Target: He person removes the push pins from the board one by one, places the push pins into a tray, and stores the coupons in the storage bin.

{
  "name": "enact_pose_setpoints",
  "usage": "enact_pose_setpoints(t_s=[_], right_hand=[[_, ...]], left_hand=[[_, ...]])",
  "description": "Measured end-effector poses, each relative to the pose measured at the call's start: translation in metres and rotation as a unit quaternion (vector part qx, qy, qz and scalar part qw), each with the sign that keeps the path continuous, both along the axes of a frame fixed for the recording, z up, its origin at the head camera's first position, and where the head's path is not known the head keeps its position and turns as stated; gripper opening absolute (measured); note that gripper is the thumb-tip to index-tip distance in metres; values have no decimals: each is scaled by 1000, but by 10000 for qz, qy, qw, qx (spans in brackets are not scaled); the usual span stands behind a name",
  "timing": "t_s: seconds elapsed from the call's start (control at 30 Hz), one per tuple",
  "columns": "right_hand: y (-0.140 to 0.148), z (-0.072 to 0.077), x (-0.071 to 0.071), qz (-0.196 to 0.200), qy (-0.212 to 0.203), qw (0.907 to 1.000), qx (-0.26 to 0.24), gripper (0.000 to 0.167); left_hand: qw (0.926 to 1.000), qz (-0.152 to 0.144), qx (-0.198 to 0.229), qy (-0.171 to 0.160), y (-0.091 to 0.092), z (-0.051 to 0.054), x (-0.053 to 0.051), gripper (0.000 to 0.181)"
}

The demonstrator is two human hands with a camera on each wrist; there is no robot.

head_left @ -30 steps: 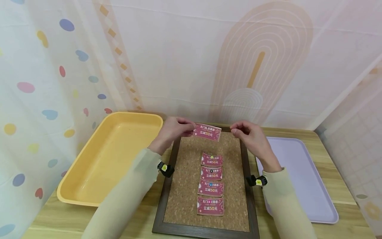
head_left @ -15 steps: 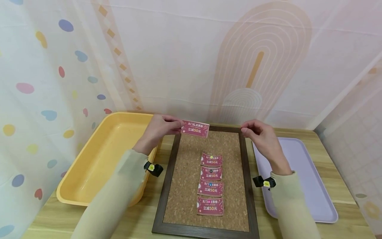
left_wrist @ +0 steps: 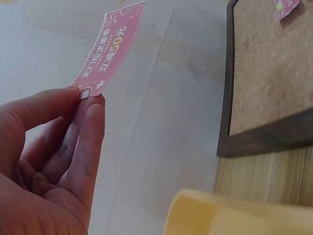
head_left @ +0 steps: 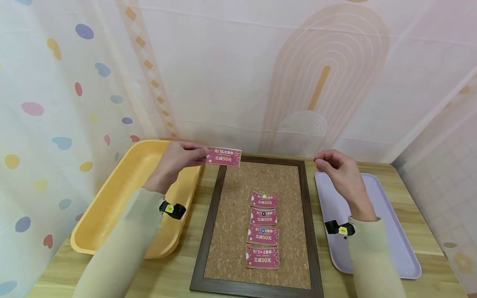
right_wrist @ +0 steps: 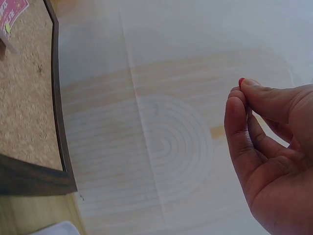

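My left hand (head_left: 175,159) pinches one short end of a pink coupon (head_left: 223,157) between thumb and fingers, above the yellow tub's right rim and the corkboard's far left corner. In the left wrist view the coupon (left_wrist: 110,51) bends slightly, its printed face showing. Over the far end of the purple tray, my right hand (head_left: 343,176) pinches a small red push pin (right_wrist: 241,82), mostly hidden by the fingertips. Between the hands lies the framed corkboard (head_left: 227,244), with several matching coupons (head_left: 262,257) pinned in a column, each by a differently coloured push pin.
A deep yellow tub (head_left: 100,211) stands left of the board. On the right lies a flat purple tray (head_left: 376,231). All rest on a wooden table (head_left: 428,252), with a patterned curtain (head_left: 223,82) close behind and at both sides.
The left hand has moved left with its coupon, from over the board toward the yellow tub. The right hand has moved right, past the board's edge. The pinned coupons have stayed put.
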State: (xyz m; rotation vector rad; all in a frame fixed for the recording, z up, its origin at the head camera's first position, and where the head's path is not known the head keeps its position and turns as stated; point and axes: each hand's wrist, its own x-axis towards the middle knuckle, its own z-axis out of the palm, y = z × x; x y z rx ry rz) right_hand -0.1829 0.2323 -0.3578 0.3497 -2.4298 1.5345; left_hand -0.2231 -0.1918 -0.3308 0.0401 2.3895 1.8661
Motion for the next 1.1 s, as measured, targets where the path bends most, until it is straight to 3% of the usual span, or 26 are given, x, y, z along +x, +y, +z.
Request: enact_pose_setpoints(t_s=[0.43,0.7,0.87,1.1], right_hand=[[28,-8,-3,-315,-63,9990,301,17],[47,-12,-5,-227,52,9987,463,14],[59,-15,-8,-207,64,9982,559,13],[77,-21,-11,-262,-249,9948,949,15]], left_hand=[[9995,199,-119,-220,-39,-2,1,46],[9993,243,-87,-259,-61,-8,-2,48],[9992,227,-33,-328,-72,-11,-4,41],[9988,186,101,-437,-87,-17,-8,14]])
